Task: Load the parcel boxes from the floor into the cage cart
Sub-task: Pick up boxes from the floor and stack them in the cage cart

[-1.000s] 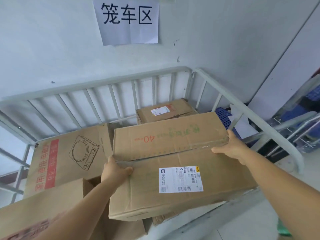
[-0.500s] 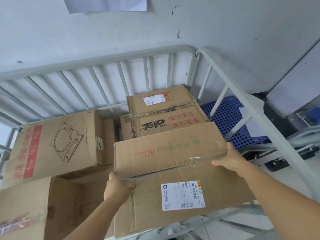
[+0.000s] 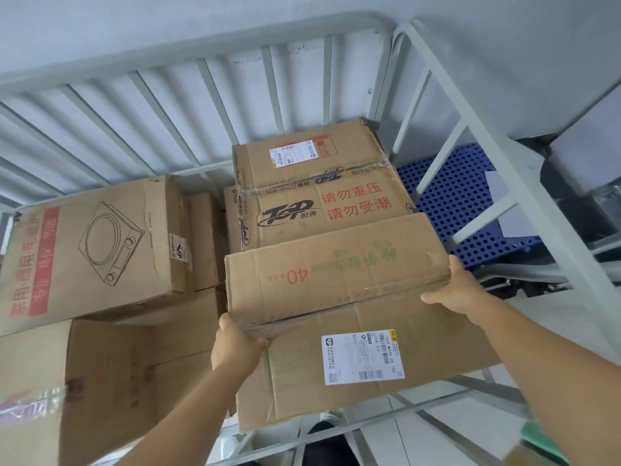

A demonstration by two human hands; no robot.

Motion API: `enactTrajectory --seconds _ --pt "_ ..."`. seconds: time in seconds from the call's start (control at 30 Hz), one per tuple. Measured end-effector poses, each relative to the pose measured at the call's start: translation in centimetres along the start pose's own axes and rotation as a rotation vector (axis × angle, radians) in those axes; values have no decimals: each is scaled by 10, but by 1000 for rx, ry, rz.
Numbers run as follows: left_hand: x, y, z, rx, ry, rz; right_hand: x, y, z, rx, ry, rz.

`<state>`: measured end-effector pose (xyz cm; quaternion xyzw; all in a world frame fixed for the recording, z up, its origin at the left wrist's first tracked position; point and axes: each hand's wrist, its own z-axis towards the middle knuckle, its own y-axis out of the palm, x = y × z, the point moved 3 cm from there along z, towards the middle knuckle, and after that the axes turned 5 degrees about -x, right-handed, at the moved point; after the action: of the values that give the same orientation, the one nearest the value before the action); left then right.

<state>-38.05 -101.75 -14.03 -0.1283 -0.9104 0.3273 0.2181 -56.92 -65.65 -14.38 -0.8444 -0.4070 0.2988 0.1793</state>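
Down at 6 o'clock, left hand grips the parcel box's near-left corner, right hand clamps its right edge at 3. Box sits inside the cage cart, in front of the Top-branded box at 12, cooker box at 9.

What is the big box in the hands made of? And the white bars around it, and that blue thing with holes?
The held box looks like brown corrugated cardboard, matte, creased, with shiny clear tape along its seam. The cage cart bars seem to be metal tubing painted pale grey-white; the straight joined rails suggest that. The blue perforated panel is probably moulded plastic, given its even colour and neat round holes, though I can't be sure.
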Motion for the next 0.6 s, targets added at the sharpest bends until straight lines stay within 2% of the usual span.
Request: enactTrajectory --seconds 0.43,0.5,0.6 --pt "-3 13 -10 -44 0 80 11 14 -8 64 30 -120" --pt "-3 12 -14 -45 30 126 8 17 -16 84 20 -184" --pt "-1 6 -22 -44 164 233 0 22 -34 102 -13 -267"
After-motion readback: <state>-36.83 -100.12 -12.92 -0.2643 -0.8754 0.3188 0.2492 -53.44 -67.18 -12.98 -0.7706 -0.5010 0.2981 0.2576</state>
